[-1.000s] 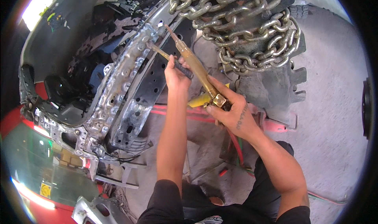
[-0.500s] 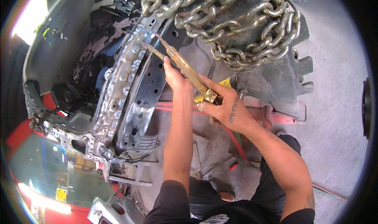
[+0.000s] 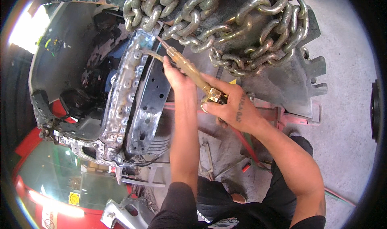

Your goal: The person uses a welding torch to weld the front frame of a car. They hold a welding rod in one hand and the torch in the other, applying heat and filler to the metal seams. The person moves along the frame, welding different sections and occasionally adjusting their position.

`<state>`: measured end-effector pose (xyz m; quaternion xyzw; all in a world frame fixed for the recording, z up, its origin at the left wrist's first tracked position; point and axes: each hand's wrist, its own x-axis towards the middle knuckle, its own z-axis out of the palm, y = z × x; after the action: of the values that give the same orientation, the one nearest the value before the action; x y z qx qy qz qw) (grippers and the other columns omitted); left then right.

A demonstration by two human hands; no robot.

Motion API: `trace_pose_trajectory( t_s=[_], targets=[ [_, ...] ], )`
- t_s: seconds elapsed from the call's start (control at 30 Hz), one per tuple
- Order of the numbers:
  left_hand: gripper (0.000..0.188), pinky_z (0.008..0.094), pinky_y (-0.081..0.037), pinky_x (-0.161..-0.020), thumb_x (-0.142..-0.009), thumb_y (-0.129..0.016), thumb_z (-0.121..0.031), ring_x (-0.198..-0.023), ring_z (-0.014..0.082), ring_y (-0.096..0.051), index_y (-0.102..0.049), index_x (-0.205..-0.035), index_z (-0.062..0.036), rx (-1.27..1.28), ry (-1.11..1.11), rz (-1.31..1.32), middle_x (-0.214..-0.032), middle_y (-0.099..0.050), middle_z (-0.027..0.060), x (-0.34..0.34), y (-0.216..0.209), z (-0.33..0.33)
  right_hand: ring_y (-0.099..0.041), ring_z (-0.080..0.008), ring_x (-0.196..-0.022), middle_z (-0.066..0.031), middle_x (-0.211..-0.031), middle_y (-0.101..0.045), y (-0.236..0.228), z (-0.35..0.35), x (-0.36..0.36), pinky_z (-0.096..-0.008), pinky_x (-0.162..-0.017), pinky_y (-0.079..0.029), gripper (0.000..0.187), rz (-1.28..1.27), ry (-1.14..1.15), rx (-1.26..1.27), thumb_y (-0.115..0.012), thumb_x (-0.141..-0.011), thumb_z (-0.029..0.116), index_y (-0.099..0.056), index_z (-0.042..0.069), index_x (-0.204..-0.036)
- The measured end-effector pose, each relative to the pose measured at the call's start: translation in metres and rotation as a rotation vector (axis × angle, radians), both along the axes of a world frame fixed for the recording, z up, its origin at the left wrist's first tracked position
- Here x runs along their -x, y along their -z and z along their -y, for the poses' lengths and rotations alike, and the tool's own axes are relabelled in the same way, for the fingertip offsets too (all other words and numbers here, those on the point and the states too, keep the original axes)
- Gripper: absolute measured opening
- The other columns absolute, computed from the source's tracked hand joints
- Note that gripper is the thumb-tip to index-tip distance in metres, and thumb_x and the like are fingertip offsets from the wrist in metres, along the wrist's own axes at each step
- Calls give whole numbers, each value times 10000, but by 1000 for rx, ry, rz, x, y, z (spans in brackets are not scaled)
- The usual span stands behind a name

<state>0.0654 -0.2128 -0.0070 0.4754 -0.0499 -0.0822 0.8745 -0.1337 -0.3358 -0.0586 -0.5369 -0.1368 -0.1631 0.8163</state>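
Hands (image 3: 179,78) (image 3: 240,110) grip a torch (image 3: 187,67) and hammer (image 3: 153,55) by a car body (image 3: 122,93) above grey floor (image 3: 342,148).

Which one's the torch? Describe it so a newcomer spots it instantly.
Find the heavy steel chain looping across the top. Below it, the person's right grip holds the brass-coloured torch, angled up-left. Its thick golden body and slim reddish tip set it apart from the thinner tool beside it.
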Motion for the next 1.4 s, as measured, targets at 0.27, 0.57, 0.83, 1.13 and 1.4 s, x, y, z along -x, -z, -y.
trace_pose_trajectory(
  t_s=[0.27,0.57,0.83,1.13,1.4],
  targets=[
    [427,256,-327,-442,-1059,-483,-488,-452,78,-332,-556,-809,-150,81,29,-77,-596,-398,-68,5,-10,-5,-584,-91,-570,-19,-796,-622,3,7,-4,-275,-502,-477,706,-41,-57,-33,-689,-882,78,-458,46,-1548],
    [393,292,-417,-532,-1030,-512,-451,-534,132,-448,-633,-855,-120,61,13,-44,-658,-517,12,2,-1,-18,-597,-99,-569,-14,-805,-633,-2,1,-5,-277,-500,-486,702,-44,-71,-8,-688,-879,82,-467,51,-1544],
    [304,257,-364,-491,-1017,-576,-393,-516,95,-421,-612,-823,-163,143,103,-53,-589,-448,-59,23,4,-20,-602,-102,-562,-18,-798,-616,1,-8,-7,-272,-500,-485,707,-73,-34,31,-693,-866,90,-474,38,-1536],
    [359,279,-305,-431,-1020,-593,-499,-481,100,-409,-515,-832,-203,90,-25,-143,-588,-435,-67,24,14,-20,-600,-96,-615,-28,-858,-641,-12,-18,2,-272,-555,-505,722,-83,34,136,-681,-866,68,-457,44,-1552],
    [252,302,-352,-407,-984,-691,-279,-462,127,-440,-469,-1008,-161,71,-30,-81,-634,-477,-13,27,17,-37,-618,-113,-662,-58,-950,-659,-17,-32,16,-269,-607,-532,714,-132,31,142,-646,-887,23,-425,27,-1566]
  ],
)
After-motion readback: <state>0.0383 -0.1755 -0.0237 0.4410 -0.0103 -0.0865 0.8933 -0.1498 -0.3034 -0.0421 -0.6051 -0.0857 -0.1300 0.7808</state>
